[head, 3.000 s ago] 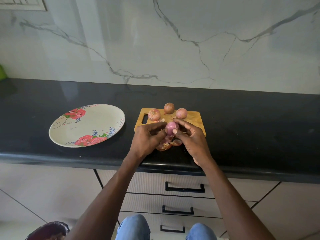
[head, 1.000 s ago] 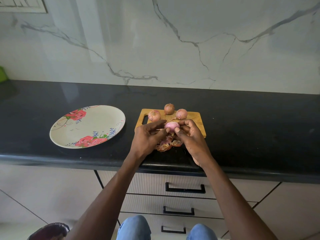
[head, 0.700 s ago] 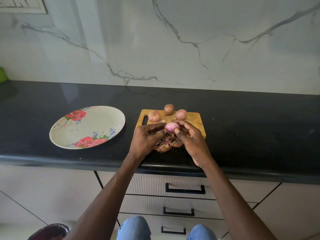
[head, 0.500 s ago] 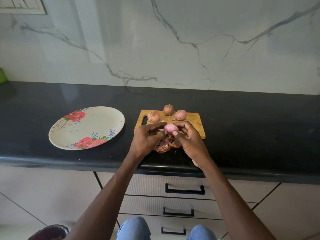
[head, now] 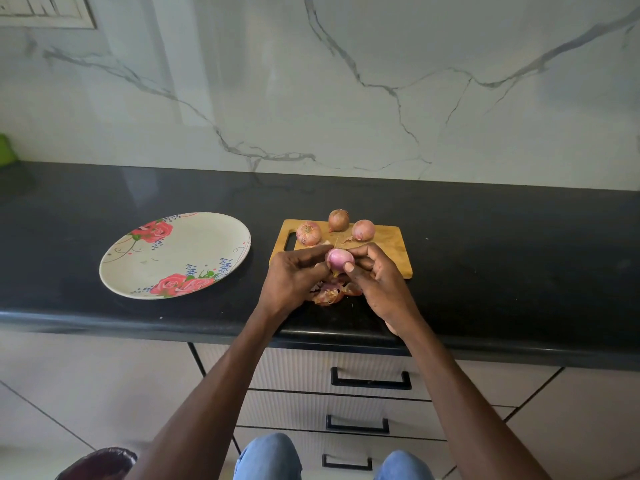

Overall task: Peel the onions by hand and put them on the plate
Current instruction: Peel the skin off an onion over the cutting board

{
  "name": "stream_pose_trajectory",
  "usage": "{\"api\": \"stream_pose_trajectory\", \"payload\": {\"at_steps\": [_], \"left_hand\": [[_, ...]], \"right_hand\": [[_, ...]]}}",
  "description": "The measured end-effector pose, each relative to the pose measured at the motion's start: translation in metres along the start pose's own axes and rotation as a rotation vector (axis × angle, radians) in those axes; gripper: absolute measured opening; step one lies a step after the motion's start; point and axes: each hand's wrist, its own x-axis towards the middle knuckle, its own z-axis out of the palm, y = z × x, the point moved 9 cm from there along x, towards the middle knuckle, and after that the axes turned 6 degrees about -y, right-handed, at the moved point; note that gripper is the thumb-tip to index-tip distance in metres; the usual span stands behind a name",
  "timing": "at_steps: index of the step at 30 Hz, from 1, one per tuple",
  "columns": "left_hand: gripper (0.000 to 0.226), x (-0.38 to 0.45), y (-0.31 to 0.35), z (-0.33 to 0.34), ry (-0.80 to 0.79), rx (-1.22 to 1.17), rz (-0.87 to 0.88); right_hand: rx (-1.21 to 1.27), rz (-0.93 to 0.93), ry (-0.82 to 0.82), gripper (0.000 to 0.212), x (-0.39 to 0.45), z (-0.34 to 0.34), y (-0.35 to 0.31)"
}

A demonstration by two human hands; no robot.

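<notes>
peeled onion (head: 340,258) between left hand (head: 292,278) and right hand (head: 379,282)

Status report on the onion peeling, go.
Left hand and right hand both grip the peeled onion above skins. Three unpeeled onions on board. Plate bare. Nothing blocking.

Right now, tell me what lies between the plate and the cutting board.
Only bare black countertop between plate and cutting board, per the head view.
</notes>
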Motion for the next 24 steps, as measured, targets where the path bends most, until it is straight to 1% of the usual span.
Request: {"api": "stream_pose_trajectory", "payload": {"at_steps": [5, 11, 13, 16, 18, 22, 24], "left_hand": [[0.033, 0.0, 0.003, 0.0, 0.03, 0.067, 0.013], [0.029, -0.004, 0.01, 0.001, 0.058, 0.161, 0.042], [0.029, -0.004, 0.009, -0.001, 0.075, 0.196, 0.04], [0.03, -0.004, 0.008, -0.002, 0.083, 0.242, 0.035], [0.03, -0.006, 0.01, -0.003, 0.091, 0.255, 0.037], [0.024, -0.004, 0.004, -0.011, 0.155, 0.265, 0.031], [0.025, -0.002, 0.003, -0.01, 0.152, 0.279, 0.037]], "right_hand": [[-0.046, -0.008, -0.01, 0.017, 0.001, 0.001, 0.001], [-0.073, -0.023, -0.02, 0.019, 0.0, 0.002, -0.002], [-0.078, -0.027, -0.022, 0.023, 0.0, 0.003, -0.003], [-0.092, -0.022, -0.025, 0.035, -0.001, 0.003, -0.004], [-0.093, -0.019, -0.03, 0.037, -0.001, 0.004, -0.004], [-0.078, -0.025, -0.045, 0.04, -0.001, 0.007, -0.005], [-0.064, -0.021, -0.036, 0.04, -0.001, 0.006, -0.005]]}}
